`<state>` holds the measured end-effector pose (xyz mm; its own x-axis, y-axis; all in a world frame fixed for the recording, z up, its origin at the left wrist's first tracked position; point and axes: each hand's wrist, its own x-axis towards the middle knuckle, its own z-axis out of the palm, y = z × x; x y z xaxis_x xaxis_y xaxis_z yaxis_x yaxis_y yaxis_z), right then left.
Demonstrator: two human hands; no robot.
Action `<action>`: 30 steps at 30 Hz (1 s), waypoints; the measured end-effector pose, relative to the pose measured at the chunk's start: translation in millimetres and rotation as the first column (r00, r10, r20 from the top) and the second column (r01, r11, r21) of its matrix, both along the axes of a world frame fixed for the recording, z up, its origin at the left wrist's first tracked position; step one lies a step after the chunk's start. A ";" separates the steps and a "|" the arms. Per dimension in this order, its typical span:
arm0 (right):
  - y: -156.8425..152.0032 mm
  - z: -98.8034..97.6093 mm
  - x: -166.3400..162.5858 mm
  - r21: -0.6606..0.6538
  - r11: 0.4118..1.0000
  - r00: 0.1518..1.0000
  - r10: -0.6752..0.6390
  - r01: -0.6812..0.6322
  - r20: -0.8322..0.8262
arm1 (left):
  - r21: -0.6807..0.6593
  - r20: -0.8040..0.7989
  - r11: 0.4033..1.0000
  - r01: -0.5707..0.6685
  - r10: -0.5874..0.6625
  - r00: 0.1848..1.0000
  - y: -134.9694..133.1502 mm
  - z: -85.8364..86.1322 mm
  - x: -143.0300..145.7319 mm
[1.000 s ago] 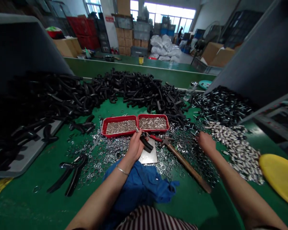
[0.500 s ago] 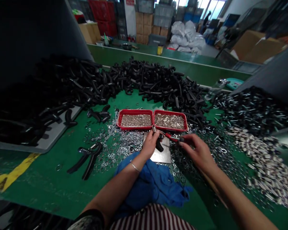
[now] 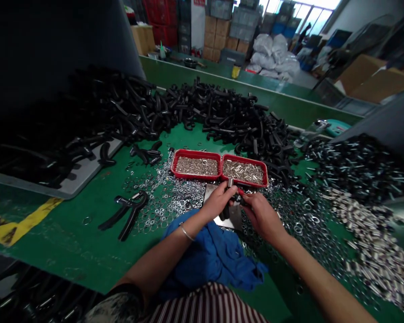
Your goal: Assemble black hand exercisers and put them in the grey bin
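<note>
My left hand (image 3: pixel 219 202) is closed on a black hand grip strengthener, whose coil spring (image 3: pixel 230 182) sticks up above the fingers and whose black handle (image 3: pixel 225 212) hangs below them. Close beside it, my right hand (image 3: pixel 263 217) is closed around a slim red tool (image 3: pixel 240 192); only a bit of red shows, and its kind is hidden. Both hands meet above a metal plate (image 3: pixel 234 220). Just behind them stand two red trays, the left tray (image 3: pixel 195 177) with tiny metal parts and the right tray (image 3: pixel 245 181) with small pins.
Another hand grip strengthener (image 3: pixel 129 211) lies on the green table at left. Loose washers (image 3: pixel 185 204) surround the plate. Black handles (image 3: pixel 215 107) are heaped behind the trays, silver cylinders (image 3: pixel 366 237) at right. A blue cloth (image 3: pixel 215 260) lies in front.
My right hand has moved left, bringing the red tool up against the hand grip strengthener and covering most of it. The whole view has shifted slightly.
</note>
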<state>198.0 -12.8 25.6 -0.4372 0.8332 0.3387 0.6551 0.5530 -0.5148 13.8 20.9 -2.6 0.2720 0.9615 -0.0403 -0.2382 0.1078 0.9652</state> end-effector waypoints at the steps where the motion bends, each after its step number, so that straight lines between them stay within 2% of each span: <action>1: 1.4 0.8 0.7 0.011 1.000 1.000 0.028 -0.028 0.008 | 0.014 -0.018 1.000 0.005 -0.005 1.000 -0.2 3.0 -0.9; 3: 3.4 2.2 -1.1 -0.047 0.999 0.999 0.006 -0.009 -0.053 | 0.079 -0.066 0.997 -0.006 0.012 0.998 -0.8 8.2 -2.2; 5: 4.0 2.4 -7.3 -0.266 0.963 0.971 -0.093 0.033 -0.218 | 0.199 -0.134 0.979 -0.048 0.076 0.988 -0.9 11.0 -3.1; 6: 3.7 2.1 -11.5 -0.428 0.904 0.937 -0.159 0.012 -0.311 | 0.272 -0.173 0.960 -0.071 0.122 0.977 -0.6 11.2 -3.4; 7: 3.2 1.6 -15.9 -0.576 0.817 0.893 -0.227 -0.043 -0.388 | 0.340 -0.211 0.936 -0.090 0.169 0.963 0.0 10.7 -3.8; 8: 2.5 1.1 -20.0 -0.681 0.724 0.855 -0.280 -0.111 -0.437 | 0.394 -0.244 0.914 -0.098 0.207 0.947 0.8 9.8 -4.4; 9: 1.6 0.8 -23.5 -0.736 0.657 0.829 -0.313 -0.164 -0.464 | 0.431 -0.273 0.898 -0.092 0.226 0.935 1.7 8.6 -5.2; 12: -1.1 1.2 -28.9 -0.774 0.590 0.795 -0.346 -0.229 -0.499 | 0.472 -0.293 0.881 -0.030 0.189 0.937 4.1 7.0 -9.9; 13: -1.7 1.8 -29.1 -0.792 0.550 0.786 -0.352 -0.266 -0.508 | 0.474 -0.281 0.881 -0.004 0.155 0.947 4.6 7.4 -12.0; 16: -0.9 3.9 -27.5 -0.863 0.353 0.815 -0.329 -0.362 -0.477 | 0.441 -0.240 0.897 0.041 0.074 0.968 6.0 9.4 -17.5; 17: 0.4 4.4 -26.8 -0.877 0.354 0.852 -0.292 -0.326 -0.435 | 0.415 -0.231 0.909 0.026 0.078 0.970 6.7 9.5 -18.5; 18: 1.8 4.7 -26.1 -0.871 0.426 0.891 -0.254 -0.246 -0.376 | 0.389 -0.225 0.921 -0.001 0.096 0.970 7.5 9.1 -19.1; 19: 3.3 4.6 -25.7 -0.823 0.552 0.923 -0.232 -0.135 -0.307 | 0.369 -0.223 0.929 -0.030 0.120 0.967 8.4 8.2 -19.0; 20: 4.5 4.0 -25.4 -0.719 0.695 0.943 -0.230 -0.015 -0.241 | 0.363 -0.220 0.930 -0.056 0.145 0.965 9.4 7.1 -18.6; 21: 5.1 2.9 -25.3 -0.580 0.809 0.949 -0.246 0.091 -0.196 | 0.373 -0.214 0.925 -0.071 0.161 0.963 10.3 6.0 -17.7; 22: 5.2 1.3 -25.4 -0.465 0.871 0.949 -0.263 0.157 -0.172 | 0.395 -0.204 0.916 -0.073 0.165 0.965 11.0 4.9 -16.7; 23: 4.8 -0.8 -25.5 -0.426 0.887 0.949 -0.268 0.176 -0.166 | 0.422 -0.189 0.904 -0.067 0.160 0.969 11.4 4.0 -15.5; 24: 3.9 -3.1 -25.5 -0.480 0.865 0.952 -0.253 0.143 -0.173 | 0.447 -0.171 0.893 -0.056 0.147 0.974 11.5 3.4 -14.3; 25: 2.9 -5.3 -25.4 -0.591 0.804 0.956 -0.224 0.070 -0.192 | 0.467 -0.155 0.883 -0.046 0.133 0.979 11.3 2.8 -13.1; 27: 1.3 -8.9 -24.3 -0.768 0.636 0.950 -0.188 -0.076 -0.249 | 0.484 -0.148 0.875 -0.024 0.110 0.983 9.9 2.1 -11.1; 28: 0.9 -9.9 -23.6 -0.783 0.615 0.944 -0.196 -0.092 -0.265 | 0.481 -0.151 0.877 -0.022 0.108 0.983 8.9 2.0 -10.3; 30: 0.4 -10.5 -22.2 -0.700 0.714 0.931 -0.252 -0.005 -0.264 | 0.462 -0.156 0.886 -0.045 0.131 0.979 6.4 2.1 -9.2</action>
<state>175.8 -12.3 15.1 -0.2875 0.9265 -0.2430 0.4195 -0.1063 -0.9015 4.6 27.3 -0.5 0.2152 0.9053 0.3663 -0.0461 -0.3652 0.9298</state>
